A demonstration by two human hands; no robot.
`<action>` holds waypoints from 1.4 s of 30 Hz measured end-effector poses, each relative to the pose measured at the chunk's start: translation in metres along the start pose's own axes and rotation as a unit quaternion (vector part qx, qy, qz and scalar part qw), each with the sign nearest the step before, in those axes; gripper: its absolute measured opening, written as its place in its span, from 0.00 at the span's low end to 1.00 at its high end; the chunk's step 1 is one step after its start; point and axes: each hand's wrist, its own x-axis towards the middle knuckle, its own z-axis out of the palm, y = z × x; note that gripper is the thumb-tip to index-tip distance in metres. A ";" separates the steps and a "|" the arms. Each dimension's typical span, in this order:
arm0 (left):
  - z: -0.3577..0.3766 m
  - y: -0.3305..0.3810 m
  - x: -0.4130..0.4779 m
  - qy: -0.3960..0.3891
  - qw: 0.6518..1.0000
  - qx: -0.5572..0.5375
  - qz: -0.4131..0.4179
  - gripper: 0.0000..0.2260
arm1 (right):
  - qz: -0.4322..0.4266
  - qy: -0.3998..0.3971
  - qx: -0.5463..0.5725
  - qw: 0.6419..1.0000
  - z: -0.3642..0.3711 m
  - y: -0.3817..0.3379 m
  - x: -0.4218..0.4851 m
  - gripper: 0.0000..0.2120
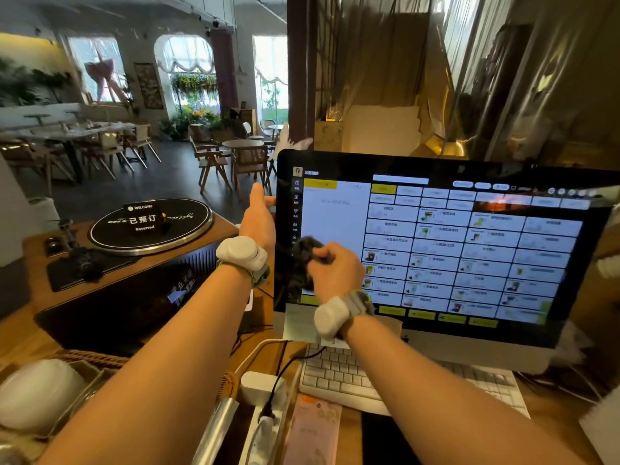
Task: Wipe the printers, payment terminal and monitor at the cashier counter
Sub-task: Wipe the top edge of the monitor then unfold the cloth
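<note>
A large black-framed monitor (469,250) stands on the counter with an ordering menu lit on its screen. My right hand (335,270) is closed around a dark cloth (307,250) and presses it against the lower left of the screen. My left hand (258,216) grips the monitor's left edge, thumb in front and fingers hidden behind the frame. Both wrists wear white bands. No printer or payment terminal can be made out.
A white keyboard (352,377) lies below the monitor. A wooden turntable box (100,283) with a black "Reserved" sign (145,218) sits to the left. A white power strip (265,414), cables, a pink card and a wicker basket (87,359) crowd the near counter.
</note>
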 end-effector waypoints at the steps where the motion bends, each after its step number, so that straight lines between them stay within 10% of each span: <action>1: 0.000 0.000 -0.001 0.001 1.000 0.003 0.002 0.34 | 0.003 0.020 0.026 0.999 -0.005 -0.011 0.010 0.05; 8: 0.004 0.004 -0.005 0.003 1.000 0.009 0.001 0.31 | -0.068 0.098 0.093 0.989 -0.057 -0.080 0.067 0.07; 18: 0.005 -0.001 0.026 0.025 0.999 0.042 0.008 0.36 | 0.059 -0.051 0.011 0.997 -0.017 0.017 -0.022 0.09; 21: 0.010 0.018 0.018 0.092 0.910 0.342 0.216 0.14 | 0.035 0.008 0.058 0.998 -0.044 -0.020 0.020 0.12; 24: 0.021 0.040 0.007 0.161 0.789 0.459 0.375 0.13 | -0.005 0.079 0.106 0.991 -0.082 -0.062 0.070 0.13; 30: 0.051 0.061 -0.004 0.047 0.862 0.314 0.395 0.21 | -0.007 0.049 0.069 0.996 -0.084 -0.045 0.056 0.10; 35: 0.064 0.059 -0.002 -0.026 0.731 0.516 0.446 0.24 | 0.047 -0.074 -0.003 0.996 -0.059 0.015 0.004 0.08; 42: 0.073 0.066 -0.001 -0.005 0.714 0.544 0.441 0.26 | -0.023 0.076 0.051 0.996 -0.107 -0.041 0.070 0.10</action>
